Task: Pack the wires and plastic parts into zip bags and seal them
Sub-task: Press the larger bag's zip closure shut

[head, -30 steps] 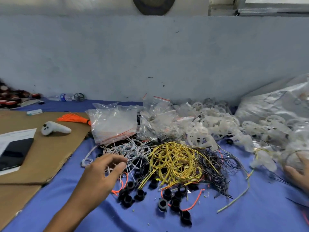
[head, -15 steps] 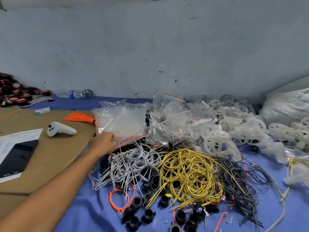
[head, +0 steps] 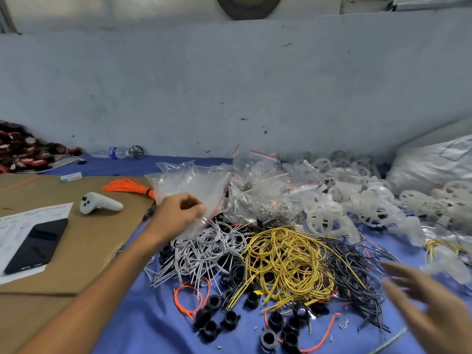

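Clear zip bag (head: 204,182) between fingers (head: 196,207) of left hand (head: 173,215).

Our left hand (head: 178,213) pinched a clear zip bag (head: 201,192) above the white wires (head: 204,249); our right hand (head: 434,310), blurred, hovered open beside the yellow wires (head: 286,261).

2 bare hands are in view. The left hand (head: 178,215) lies toward 9 o'clock of centre, and its forearm (head: 102,290) is bare along its whole visible length down to the frame edge at 7 o'clock, slim, with wrist and knuckles sharply seen. The right hand (head: 431,312) at 4 o'clock is bare too, smeared by blur, its fingers (head: 401,270) soft-edged, its wrist cut off by the edge
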Demonstrator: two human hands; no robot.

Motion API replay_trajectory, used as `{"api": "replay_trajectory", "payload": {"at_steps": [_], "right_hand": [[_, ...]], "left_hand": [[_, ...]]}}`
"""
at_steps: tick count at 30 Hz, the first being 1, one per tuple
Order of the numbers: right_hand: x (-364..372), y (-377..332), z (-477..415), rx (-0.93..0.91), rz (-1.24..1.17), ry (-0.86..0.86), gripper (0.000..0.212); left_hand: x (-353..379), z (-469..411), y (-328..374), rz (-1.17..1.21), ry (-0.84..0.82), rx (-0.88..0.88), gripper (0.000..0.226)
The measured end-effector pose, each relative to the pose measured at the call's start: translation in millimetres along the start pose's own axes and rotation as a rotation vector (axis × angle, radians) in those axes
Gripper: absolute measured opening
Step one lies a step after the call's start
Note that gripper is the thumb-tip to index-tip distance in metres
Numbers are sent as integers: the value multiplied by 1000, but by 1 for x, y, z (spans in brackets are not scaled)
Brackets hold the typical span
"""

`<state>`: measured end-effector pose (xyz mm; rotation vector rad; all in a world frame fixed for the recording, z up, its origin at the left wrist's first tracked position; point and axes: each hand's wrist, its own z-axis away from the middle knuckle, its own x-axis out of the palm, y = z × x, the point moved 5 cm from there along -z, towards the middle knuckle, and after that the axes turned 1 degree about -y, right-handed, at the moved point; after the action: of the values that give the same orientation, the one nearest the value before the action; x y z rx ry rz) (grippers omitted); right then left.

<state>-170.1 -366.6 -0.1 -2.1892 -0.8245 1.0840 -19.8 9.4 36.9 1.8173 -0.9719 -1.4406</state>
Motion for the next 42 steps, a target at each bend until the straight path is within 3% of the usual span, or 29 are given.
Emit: {"api": "replay_trajectory", "payload": {"at_steps": [2, 4, 5, 7, 10, 13, 16, 20, 22, 25, 27, 29, 31, 33, 36, 38, 40, 42], "right_hand": [[16, -36, 13, 68, -181, -187, 20], [61, -63, 36, 159, -468, -277, 23], [77, -69, 44, 236, -588, -271, 22], [92, -76, 55, 302, -693, -154, 16], [91, -77, 76, 305, -667, -76, 34], [82, -71, 95, 271, -459, -40, 31], [77, -82, 106, 32, -204, -30, 30], [87, -101, 116, -199, 98, -144, 57], [92, -103, 119, -191, 165, -170, 70], [101, -97, 122, -72, 147, -330, 98], [105, -85, 127, 59, 87, -412, 99], [108, -84, 126, 53, 118, -453, 100], [112, -84, 127, 28, 89, -498, 96], [114, -93, 128, -134, 97, -455, 79], [87, -98, 123, -266, -154, 29, 28], [72, -82, 103, -190, -203, 209, 16], [70, -59, 66, -81, 42, 166, 14], [82, -38, 30, -28, 364, -30, 22]], "left_hand": [[25, 45, 21, 154, -104, 30, 16], [53, 92, 35, 262, -202, 64, 13], [64, 114, 41, 309, -241, 72, 6], [80, 148, 41, 398, -281, 42, 17], [79, 169, 26, 495, -143, -38, 9], [65, 173, 8, 558, 86, -145, 14], [62, 182, 17, 425, 108, -50, 9], [83, 203, 30, 179, -137, -4, 64], [83, 207, 35, 77, -93, 53, 55], [69, 211, 46, -231, 67, 232, 17], [60, 213, 47, -401, 112, 311, 18], [58, 209, 42, -532, -1, 284, 34], [62, 204, 35, -686, -142, 243, 43], [55, 193, 37, -662, -107, 213, 38], [16, 180, 45, -487, 269, 262, 34], [-7, 176, 48, -405, 438, 341, 36], [-10, 176, 54, -422, 469, 403, 39], [0, 176, 59, -454, 431, 432, 42]]}}
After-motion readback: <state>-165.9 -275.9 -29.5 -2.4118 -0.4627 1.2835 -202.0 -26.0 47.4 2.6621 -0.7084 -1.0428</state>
